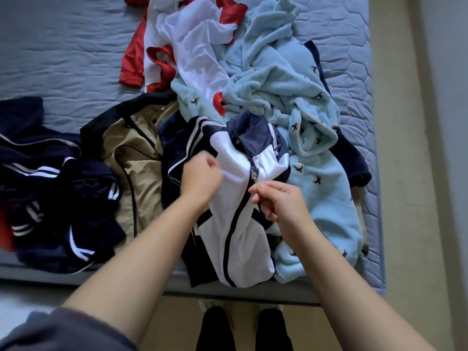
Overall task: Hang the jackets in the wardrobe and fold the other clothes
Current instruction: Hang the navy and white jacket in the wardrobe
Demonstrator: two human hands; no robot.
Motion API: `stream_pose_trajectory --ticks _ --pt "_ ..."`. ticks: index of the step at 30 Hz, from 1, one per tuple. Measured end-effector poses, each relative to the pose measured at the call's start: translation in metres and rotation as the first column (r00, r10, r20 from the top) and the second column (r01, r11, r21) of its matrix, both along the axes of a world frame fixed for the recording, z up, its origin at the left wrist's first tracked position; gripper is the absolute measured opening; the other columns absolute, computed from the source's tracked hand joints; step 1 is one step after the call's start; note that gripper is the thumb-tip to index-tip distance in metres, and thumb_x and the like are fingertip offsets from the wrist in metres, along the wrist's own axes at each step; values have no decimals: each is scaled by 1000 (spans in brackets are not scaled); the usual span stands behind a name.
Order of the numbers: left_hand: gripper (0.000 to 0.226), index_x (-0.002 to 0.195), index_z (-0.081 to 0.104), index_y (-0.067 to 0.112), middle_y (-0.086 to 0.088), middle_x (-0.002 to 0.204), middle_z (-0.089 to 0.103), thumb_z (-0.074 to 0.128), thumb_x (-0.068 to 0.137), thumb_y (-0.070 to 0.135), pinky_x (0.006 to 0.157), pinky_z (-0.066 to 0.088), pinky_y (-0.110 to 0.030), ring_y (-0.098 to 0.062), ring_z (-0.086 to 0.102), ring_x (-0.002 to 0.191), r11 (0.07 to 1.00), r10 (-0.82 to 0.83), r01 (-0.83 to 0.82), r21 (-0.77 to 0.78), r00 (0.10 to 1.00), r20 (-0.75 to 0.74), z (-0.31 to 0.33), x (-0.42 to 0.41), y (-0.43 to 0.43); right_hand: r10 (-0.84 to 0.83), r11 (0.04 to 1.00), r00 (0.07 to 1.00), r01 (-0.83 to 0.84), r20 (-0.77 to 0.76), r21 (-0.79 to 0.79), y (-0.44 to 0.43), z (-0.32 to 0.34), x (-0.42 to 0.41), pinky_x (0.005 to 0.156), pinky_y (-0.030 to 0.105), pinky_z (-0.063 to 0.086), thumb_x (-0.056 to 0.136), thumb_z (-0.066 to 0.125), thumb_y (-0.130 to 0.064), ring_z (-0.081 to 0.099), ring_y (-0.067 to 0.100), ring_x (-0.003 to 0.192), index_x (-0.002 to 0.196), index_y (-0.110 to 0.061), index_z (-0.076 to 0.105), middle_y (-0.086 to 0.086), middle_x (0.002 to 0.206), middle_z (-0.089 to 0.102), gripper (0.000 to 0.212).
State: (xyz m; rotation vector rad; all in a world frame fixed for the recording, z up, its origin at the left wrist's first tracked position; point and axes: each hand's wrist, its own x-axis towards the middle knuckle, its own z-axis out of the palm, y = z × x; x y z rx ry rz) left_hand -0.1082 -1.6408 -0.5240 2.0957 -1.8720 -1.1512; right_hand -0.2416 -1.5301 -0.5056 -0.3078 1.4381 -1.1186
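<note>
The white and navy jacket lies on the bed; the left hand clutches its front; the right hand pinches the zip pull.

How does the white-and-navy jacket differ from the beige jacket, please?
The left hand and right hand hold the white-and-navy jacket; the beige jacket lies untouched. The white-and-navy jacket has navy trim, the beige jacket black piping. Both lie crumpled on the bed.

Motion blur on the left hand over the white-navy jacket. Left of it, the navy striped clothes run off-frame.
</note>
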Motion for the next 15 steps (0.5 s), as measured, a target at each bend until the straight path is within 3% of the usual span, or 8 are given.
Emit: stream_pose_trajectory --ticks 1,3,6,8,10,12,13,15 --pt "16 84 61 16 -3 92 65 49 81 7 75 40 -24 -22 58 91 988 59 -68 -138 996 -70 14 -10 -22 23 1000 999 -23 -24 0 2 3 2 36 13 24 91 51 -2 34 7 36 73 -9 71 0 56 62 28" --pt "16 93 56 17 -3 96 61 50 81 8 74 35 -24 -22 54 90 981 22 -44 -187 993 -118 26 -36 -57 55 998 997 -56 -59 -5 8 7 8 38 12 27 91 52 -1 36 6 38 72 -9 72 1 56 62 28" --pt "57 132 36 10 -14 124 52 61 81 16 80 42 -33 -30 52 108 990 -131 117 79 968 213 8 -64 -70 85 996 991 -87 -106 -22 18 6 14 43 12 32 91 53 -1 39 5 41 71 -10 72 0 57 63 29" --pt "66 139 28 3 -15 134 48 62 85 20 86 50 -33 -31 52 119 951 -152 48 306 932 328 -15 -58 -59 107 994 983 -111 -149 -20 27 1 16 46 13 35 90 54 -2 42 5 44 70 -12 73 -1 58 64 29" --pt "45 135 42 1 -12 130 55 52 93 14 77 54 -29 -27 59 114 908 24 -94 409 985 173 -33 -44 -53 132 991 972 -137 -196 -10 36 -5 16 50 15 38 89 55 -3 45 5 46 69 -13 73 -1 58 65 29" --pt "36 130 49 2 -13 124 60 48 95 9 86 53 -33 -26 62 109 773 396 -347 531 918 23 -36 -35 -50 164 986 957 -166 -239 9 45 -8 16 52 16 39 89 57 -6 46 5 48 69 -15 74 -1 59 66 27" --pt "30 124 52 2 -15 115 64 49 95 7 90 53 -37 -27 65 100 720 519 -416 555 854 -34 -37 -29 -49 187 982 948 -188 -257 19 49 -9 17 53 16 40 89 58 -7 47 5 49 69 -15 74 -1 60 66 27" --pt "6 97 57 5 -15 78 66 57 92 9 71 59 -37 -21 64 60 746 519 -359 561 841 -153 -31 -25 -48 214 976 939 -215 -270 27 54 -8 18 54 16 41 88 58 -8 49 5 51 69 -17 74 -1 61 67 26"
